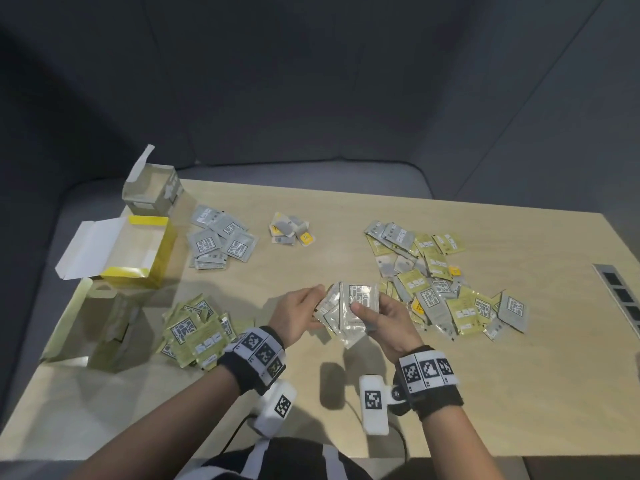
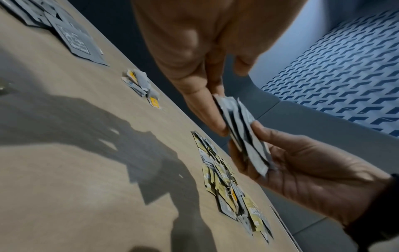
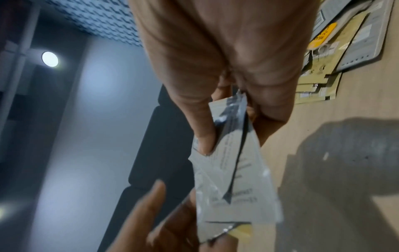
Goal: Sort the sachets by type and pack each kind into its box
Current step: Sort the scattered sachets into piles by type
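Above the middle of the table, both hands hold a small fanned stack of grey sachets (image 1: 346,313). My left hand (image 1: 313,308) grips its left edge and my right hand (image 1: 363,311) pinches its right side, thumb on top. The left wrist view shows the grey sachets (image 2: 244,136) edge-on between my left fingers (image 2: 207,109) and my right hand (image 2: 302,170). My right thumb (image 3: 202,133) presses on the grey sachets (image 3: 235,170). An unsorted mixed pile (image 1: 443,285) lies to the right. A grey box (image 1: 152,192), a yellow box (image 1: 145,254) and an olive box (image 1: 107,327) stand open at the left.
Sorted heaps lie on the wooden table (image 1: 519,393): grey sachets (image 1: 221,239) by the grey box, small yellow-tagged sachets (image 1: 291,230) at the middle back, green sachets (image 1: 197,332) by the olive box. A grey sofa surrounds the table. A dark slotted panel (image 1: 620,296) sits at the right edge.
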A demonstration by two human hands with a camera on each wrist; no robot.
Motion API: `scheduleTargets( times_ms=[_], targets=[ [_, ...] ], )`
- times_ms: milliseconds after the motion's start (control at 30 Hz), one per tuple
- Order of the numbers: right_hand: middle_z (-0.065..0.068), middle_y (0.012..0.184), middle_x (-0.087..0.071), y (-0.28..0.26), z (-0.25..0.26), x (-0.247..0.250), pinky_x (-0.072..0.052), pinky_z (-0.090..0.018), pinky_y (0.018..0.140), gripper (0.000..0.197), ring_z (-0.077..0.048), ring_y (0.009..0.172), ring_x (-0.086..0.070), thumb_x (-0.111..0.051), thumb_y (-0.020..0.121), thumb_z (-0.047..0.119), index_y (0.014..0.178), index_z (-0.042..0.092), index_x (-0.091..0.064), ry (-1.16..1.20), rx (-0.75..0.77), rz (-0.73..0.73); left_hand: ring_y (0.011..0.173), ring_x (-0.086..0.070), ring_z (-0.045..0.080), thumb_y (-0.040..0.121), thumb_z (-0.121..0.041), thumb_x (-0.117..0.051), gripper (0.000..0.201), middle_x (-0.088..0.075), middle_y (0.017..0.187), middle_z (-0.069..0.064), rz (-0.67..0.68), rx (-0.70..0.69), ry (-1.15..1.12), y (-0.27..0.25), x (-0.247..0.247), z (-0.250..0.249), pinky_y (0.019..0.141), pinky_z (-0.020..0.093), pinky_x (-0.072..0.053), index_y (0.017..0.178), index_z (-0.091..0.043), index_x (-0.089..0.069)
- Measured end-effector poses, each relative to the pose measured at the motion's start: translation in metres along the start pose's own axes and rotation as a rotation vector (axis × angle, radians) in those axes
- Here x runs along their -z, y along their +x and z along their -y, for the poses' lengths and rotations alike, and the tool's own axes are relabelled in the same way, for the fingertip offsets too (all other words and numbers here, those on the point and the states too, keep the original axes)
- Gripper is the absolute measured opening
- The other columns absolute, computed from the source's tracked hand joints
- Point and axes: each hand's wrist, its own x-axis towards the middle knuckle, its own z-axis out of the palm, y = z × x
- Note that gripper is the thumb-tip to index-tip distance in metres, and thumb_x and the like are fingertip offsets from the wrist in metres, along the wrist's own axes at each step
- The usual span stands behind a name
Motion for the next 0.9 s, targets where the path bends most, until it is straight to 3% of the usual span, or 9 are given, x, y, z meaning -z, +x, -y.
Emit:
scheduleTargets(
  times_ms=[67,167,233,367,467,567,667,767,900],
  targets=[
    [-0.017,0.097,-0.071,0.0,-0.003,-0.006,-0.056,-0.037,0.071,0.018,-0.028,0.085,-0.068,-0.068,0.083,0.004,0.101,0.006,-0.064,-0.026,0.017,0.011,0.08,-0.066,0.014,0.088,-0.029,-0.067,0.011,-0.068,0.084,-0.001,0.063,-0.063,0.173,0.001,0.002,0.004,0.074,0.029,-0.057,0.088,-0.018,-0.07],
    [-0.019,0.108,-0.069,0.001,-0.007,-0.012,-0.054,-0.046,0.084,0.026,-0.035,0.097,-0.067,-0.059,0.091,0.012,0.115,0.005,-0.061,-0.035,-0.025,0.103,0.07,-0.063,0.009,0.078,-0.024,-0.077,0.013,-0.069,0.08,-0.006,0.125,-0.137,0.478,0.005,0.007,0.012,0.074,0.026,-0.051,0.09,-0.023,-0.072],
    [-0.019,0.11,-0.068,0.002,-0.008,-0.013,-0.052,-0.046,0.089,0.028,-0.035,0.101,-0.065,-0.056,0.093,0.017,0.117,0.003,-0.062,-0.042,-0.083,0.153,0.075,-0.065,0.012,0.077,-0.02,-0.078,0.015,-0.07,0.082,-0.004,0.142,-0.081,0.409,0.011,0.012,0.016,0.079,0.031,-0.054,0.092,-0.023,-0.073],
    [-0.027,0.108,-0.066,0.006,-0.007,-0.01,-0.051,-0.039,0.089,0.04,-0.034,0.098,-0.064,-0.062,0.088,0.028,0.102,-0.009,-0.066,-0.049,-0.18,0.235,0.086,-0.069,0.027,0.078,-0.014,-0.077,0.012,-0.074,0.087,0.006,0.137,-0.044,0.279,0.022,0.031,0.018,0.088,0.048,-0.053,0.086,-0.022,-0.075],
    [-0.012,0.107,-0.07,0.007,-0.007,-0.005,-0.056,-0.026,0.076,0.026,-0.016,0.098,-0.068,-0.055,0.092,0.017,0.098,-0.005,-0.068,0.067,-0.187,0.177,0.096,-0.066,0.041,0.068,-0.026,-0.081,0.033,-0.071,0.095,0.023,-0.013,-0.007,0.225,0.042,0.064,0.008,0.088,0.055,-0.051,0.088,-0.001,-0.072],
    [-0.009,0.104,-0.071,0.006,-0.01,0.002,-0.054,-0.019,0.07,0.028,-0.013,0.091,-0.068,-0.056,0.091,0.018,0.105,-0.004,-0.067,0.044,-0.16,0.097,0.091,-0.069,0.033,0.072,-0.027,-0.078,0.027,-0.072,0.083,0.01,-0.291,0.039,0.346,0.066,0.108,-0.007,0.077,0.04,-0.056,0.09,-0.007,-0.072],
    [-0.008,0.1,-0.073,0.004,-0.012,0.007,-0.053,-0.019,0.067,0.025,-0.014,0.088,-0.068,-0.055,0.092,0.016,0.104,-0.002,-0.068,0.036,-0.164,0.077,0.097,-0.065,0.031,0.08,-0.017,-0.072,0.031,-0.07,0.103,0.013,-0.556,0.167,0.522,0.085,0.148,-0.012,0.077,0.032,-0.049,0.11,-0.006,-0.068],
    [-0.007,0.099,-0.073,0.004,-0.012,0.008,-0.053,-0.02,0.067,0.022,-0.014,0.086,-0.068,-0.054,0.093,0.012,0.104,-0.001,-0.068,0.045,-0.163,0.082,0.093,-0.066,0.03,0.08,-0.014,-0.07,0.037,-0.068,0.111,0.014,-0.612,0.222,0.482,0.096,0.169,-0.009,0.082,0.034,-0.053,0.115,-0.004,-0.063],
    [-0.005,0.091,-0.072,0.006,-0.013,0.003,-0.052,-0.02,0.067,0.019,-0.01,0.074,-0.066,-0.052,0.092,-0.002,0.103,0.001,-0.067,0.029,-0.138,0.083,0.125,-0.045,0.036,0.079,-0.026,-0.073,0.068,-0.048,0.134,0.019,-0.679,0.262,0.685,0.088,0.166,-0.012,0.102,0.044,-0.041,0.134,-0.002,-0.042]
  ],
)
